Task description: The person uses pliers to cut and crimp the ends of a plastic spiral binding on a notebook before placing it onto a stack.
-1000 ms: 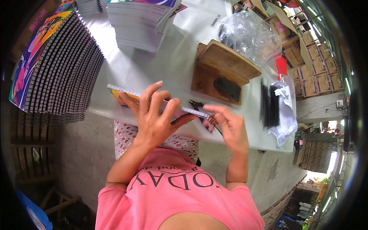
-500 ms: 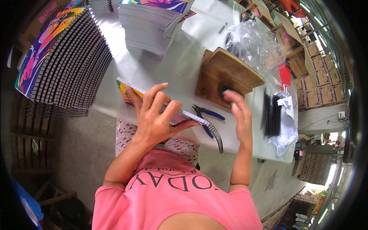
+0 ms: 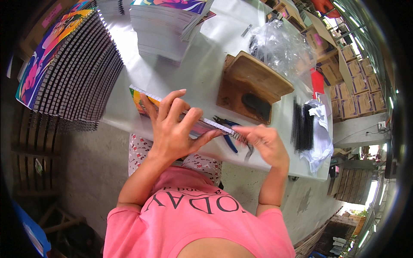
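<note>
We are gripping a thin notebook (image 3: 211, 122) between the thumb and fingers of our left hand (image 3: 170, 120), holding it aslant over the near edge of the white table (image 3: 193, 77); our right hand (image 3: 269, 144) is bending its fingers at the dark coil (image 3: 234, 135) by the notebook's right end, though blur is leaving us unable to tell whether they are gripping it; blue-handled pliers (image 3: 231, 145) are lying partly behind that end, and a wooden stand (image 3: 251, 73) is standing farther back
</note>
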Demonstrator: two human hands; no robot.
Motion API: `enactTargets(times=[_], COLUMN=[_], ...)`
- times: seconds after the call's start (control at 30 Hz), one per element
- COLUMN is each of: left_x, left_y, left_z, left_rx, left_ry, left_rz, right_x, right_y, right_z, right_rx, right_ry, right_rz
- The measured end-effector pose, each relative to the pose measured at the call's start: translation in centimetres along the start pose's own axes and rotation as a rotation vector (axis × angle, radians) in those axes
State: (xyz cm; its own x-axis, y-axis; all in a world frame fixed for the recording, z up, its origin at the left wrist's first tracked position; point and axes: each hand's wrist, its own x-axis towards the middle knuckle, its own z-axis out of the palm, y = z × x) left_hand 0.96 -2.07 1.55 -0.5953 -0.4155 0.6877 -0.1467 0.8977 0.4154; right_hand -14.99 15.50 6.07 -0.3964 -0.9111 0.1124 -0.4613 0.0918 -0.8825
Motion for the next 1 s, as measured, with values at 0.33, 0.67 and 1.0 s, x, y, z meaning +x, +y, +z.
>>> enactTargets(times=[0.33, 0.67, 1.0], left_x=[-0.4, -0.5, -0.3], left_y=[-0.3, -0.1, -0.6], left_z=[0.0, -0.1, 0.5], left_rx=[-0.005, 0.015, -0.017], left_ry=[0.029, 0.016, 0.101], left_rz=[0.033, 0.009, 0.035], right_x=[1.1, 2.6, 4.4], right_y=[11.0, 3.3, 2.4], right_z=[-4.4, 0.2, 1.4], right_rx=[-0.658, 0.598, 0.092], right_ry=[0.226, -0.064, -0.02], right_rz=[-0.012, -0.368, -0.268])
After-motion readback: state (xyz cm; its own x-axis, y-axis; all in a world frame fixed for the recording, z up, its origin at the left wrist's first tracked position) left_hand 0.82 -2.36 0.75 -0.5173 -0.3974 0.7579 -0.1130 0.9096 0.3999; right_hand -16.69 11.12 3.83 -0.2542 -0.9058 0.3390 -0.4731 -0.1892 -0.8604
